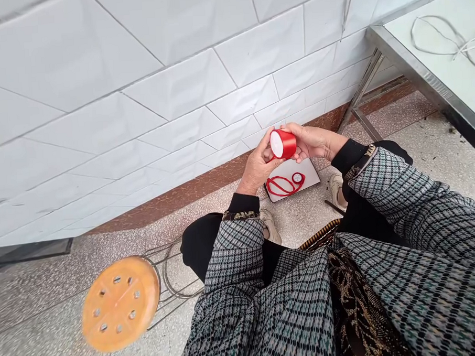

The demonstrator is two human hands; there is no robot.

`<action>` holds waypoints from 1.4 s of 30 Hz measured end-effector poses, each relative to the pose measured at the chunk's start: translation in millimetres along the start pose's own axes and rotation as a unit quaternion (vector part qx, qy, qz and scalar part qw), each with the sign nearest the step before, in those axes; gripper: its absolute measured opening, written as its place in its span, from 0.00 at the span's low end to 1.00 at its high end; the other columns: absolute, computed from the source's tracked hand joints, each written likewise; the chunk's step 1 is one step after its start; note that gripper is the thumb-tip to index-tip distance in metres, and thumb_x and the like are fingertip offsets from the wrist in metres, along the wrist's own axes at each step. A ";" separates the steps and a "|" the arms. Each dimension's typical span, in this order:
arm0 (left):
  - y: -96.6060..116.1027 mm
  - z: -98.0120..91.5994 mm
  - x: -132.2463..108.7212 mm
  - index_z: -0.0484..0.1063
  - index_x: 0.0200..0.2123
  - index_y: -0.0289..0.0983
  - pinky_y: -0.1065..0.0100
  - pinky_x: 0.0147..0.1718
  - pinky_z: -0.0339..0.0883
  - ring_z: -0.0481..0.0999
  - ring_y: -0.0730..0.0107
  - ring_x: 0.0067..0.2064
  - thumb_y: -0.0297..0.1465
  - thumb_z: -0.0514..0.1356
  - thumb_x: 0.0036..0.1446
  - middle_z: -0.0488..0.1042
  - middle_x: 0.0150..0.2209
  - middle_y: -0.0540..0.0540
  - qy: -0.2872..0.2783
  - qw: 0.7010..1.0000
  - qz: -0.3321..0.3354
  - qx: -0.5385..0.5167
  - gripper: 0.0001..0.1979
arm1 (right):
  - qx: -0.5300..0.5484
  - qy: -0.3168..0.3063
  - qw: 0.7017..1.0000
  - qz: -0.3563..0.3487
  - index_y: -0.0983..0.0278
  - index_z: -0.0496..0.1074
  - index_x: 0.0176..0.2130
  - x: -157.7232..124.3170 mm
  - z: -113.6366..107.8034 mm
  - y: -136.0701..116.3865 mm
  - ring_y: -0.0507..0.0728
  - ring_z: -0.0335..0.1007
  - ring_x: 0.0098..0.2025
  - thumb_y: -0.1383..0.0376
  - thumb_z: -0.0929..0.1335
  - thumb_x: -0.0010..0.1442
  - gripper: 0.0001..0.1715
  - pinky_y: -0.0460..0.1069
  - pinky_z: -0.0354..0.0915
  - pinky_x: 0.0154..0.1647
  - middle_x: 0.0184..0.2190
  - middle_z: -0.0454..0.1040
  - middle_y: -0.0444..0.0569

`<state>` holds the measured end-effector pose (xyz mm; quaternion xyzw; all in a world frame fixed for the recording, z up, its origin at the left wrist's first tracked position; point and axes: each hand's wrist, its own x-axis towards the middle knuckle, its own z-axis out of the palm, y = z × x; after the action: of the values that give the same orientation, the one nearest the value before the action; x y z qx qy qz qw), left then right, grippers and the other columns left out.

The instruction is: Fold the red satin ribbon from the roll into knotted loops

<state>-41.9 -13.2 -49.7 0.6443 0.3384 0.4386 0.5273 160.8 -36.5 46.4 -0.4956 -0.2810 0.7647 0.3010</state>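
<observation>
A red ribbon spool [284, 144] with a white round end is held up between both hands in front of the tiled wall. My left hand [259, 164] grips its left side, fingers curled over the white end. My right hand [311, 141] holds its right side, fingers wrapped round it. Below the hands, on the floor, lies a white board [308, 170] carrying a loose loop of red ribbon [281, 186] and a small red-rimmed spool [298, 178].
An orange round stool [119, 303] with a wire frame stands on the floor at lower left. A metal table [425, 75] with white cords [447, 37] on top fills the upper right. The white tiled wall [139, 88] rises close ahead. My shoes rest beside the board.
</observation>
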 end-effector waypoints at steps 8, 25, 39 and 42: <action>-9.0 2.3 0.0 0.70 0.71 0.42 0.56 0.48 0.83 0.86 0.57 0.49 0.43 0.80 0.50 0.82 0.59 0.35 -0.062 0.998 0.005 -0.013 0.47 | 0.004 -0.018 1.000 0.006 0.61 0.72 0.34 1.7 1.1 4.0 0.50 0.63 0.16 0.45 0.63 0.79 0.29 0.43 0.66 0.16 0.20 0.74 0.46; 0.4 20.4 0.5 0.70 0.68 0.51 0.69 0.16 0.46 0.47 0.82 0.19 0.64 0.77 0.44 0.63 0.25 0.59 -0.001 0.990 -0.068 -0.122 0.52 | -0.019 -0.027 0.996 -0.089 0.61 0.77 0.44 -8.7 5.8 2.4 0.53 0.80 0.31 0.46 0.73 0.73 0.21 0.44 0.76 0.28 0.39 0.84 0.52; 1.8 34.8 -6.5 0.75 0.32 0.40 0.69 0.23 0.51 0.53 0.77 0.23 0.55 0.72 0.55 0.61 0.22 0.56 0.108 0.992 -0.052 -0.025 0.24 | 0.029 0.113 0.985 -0.124 0.61 0.72 0.41 9.8 0.0 -0.7 0.52 0.76 0.25 0.43 0.73 0.73 0.25 0.45 0.77 0.29 0.27 0.79 0.47; 4.1 31.7 -7.7 0.74 0.27 0.39 0.67 0.30 0.60 0.62 0.73 0.29 0.49 0.71 0.57 0.67 0.26 0.52 0.096 0.995 -0.007 0.032 0.21 | 0.039 0.102 0.989 -0.097 0.61 0.73 0.41 16.8 -5.4 2.2 0.53 0.76 0.25 0.36 0.71 0.71 0.31 0.46 0.77 0.29 0.25 0.79 0.47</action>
<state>-15.8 -33.2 -49.2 0.6132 0.4063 0.4834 0.4745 159.9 -24.8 33.0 -0.5294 -0.2656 0.6875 0.4201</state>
